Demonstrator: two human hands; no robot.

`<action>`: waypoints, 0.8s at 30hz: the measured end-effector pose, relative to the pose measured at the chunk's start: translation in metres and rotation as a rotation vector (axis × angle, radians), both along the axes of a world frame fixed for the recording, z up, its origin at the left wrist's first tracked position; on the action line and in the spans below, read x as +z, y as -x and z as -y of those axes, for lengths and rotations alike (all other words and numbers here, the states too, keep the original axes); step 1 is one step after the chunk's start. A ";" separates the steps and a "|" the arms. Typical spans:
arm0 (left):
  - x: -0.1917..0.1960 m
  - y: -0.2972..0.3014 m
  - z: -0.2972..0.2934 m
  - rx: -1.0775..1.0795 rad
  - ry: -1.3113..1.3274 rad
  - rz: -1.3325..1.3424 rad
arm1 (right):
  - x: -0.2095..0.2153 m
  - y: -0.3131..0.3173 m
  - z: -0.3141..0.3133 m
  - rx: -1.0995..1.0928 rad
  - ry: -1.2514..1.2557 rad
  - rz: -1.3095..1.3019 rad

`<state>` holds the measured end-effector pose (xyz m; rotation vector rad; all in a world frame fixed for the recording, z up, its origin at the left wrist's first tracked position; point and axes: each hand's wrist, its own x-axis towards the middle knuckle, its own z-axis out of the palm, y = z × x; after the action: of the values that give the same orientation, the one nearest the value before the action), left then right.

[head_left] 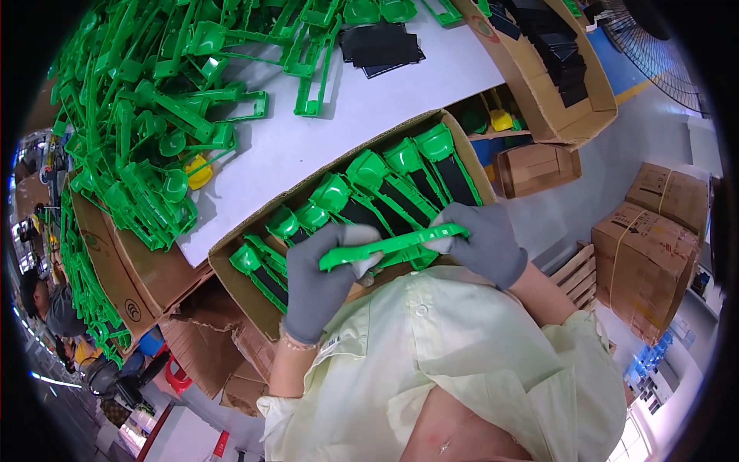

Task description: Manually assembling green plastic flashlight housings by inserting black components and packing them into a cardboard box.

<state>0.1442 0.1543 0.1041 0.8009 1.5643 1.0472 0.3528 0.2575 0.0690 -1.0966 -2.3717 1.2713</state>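
Both hands wear grey gloves. My left hand [314, 277] and my right hand [489, 243] grip opposite ends of a long green plastic part [385, 246], seen nearly edge-on in front of my shirt. The fingers are closed around its ends. Just beyond and below it, an open cardboard carton [471, 158] holds several green frames [368, 171] in a row, with black panels [446, 181] along their long sections. My hands and the held part hide the carton's near side.
A white table [269, 154] bears a large heap of green parts [162, 115] and a stack of black sheets [381, 48]. Another carton [523, 69] with black pieces stands at the far right. Strapped boxes [643, 258] sit on the right, a fan [654, 50] behind.
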 end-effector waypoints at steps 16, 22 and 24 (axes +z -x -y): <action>-0.029 -0.011 -0.106 -0.377 -0.174 -1.035 | 0.011 0.039 -0.129 -0.068 -0.268 0.053; -0.043 0.100 -0.147 0.137 -0.116 -1.207 | -0.045 0.127 -0.176 0.122 -0.747 0.256; -0.050 0.117 -0.153 0.218 -0.153 -1.384 | -0.052 0.143 -0.177 0.125 -0.750 0.302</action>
<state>0.0272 0.3075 0.0546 1.6749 2.7646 0.7256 0.2095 0.4342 0.0170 -0.9329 -2.7869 0.1634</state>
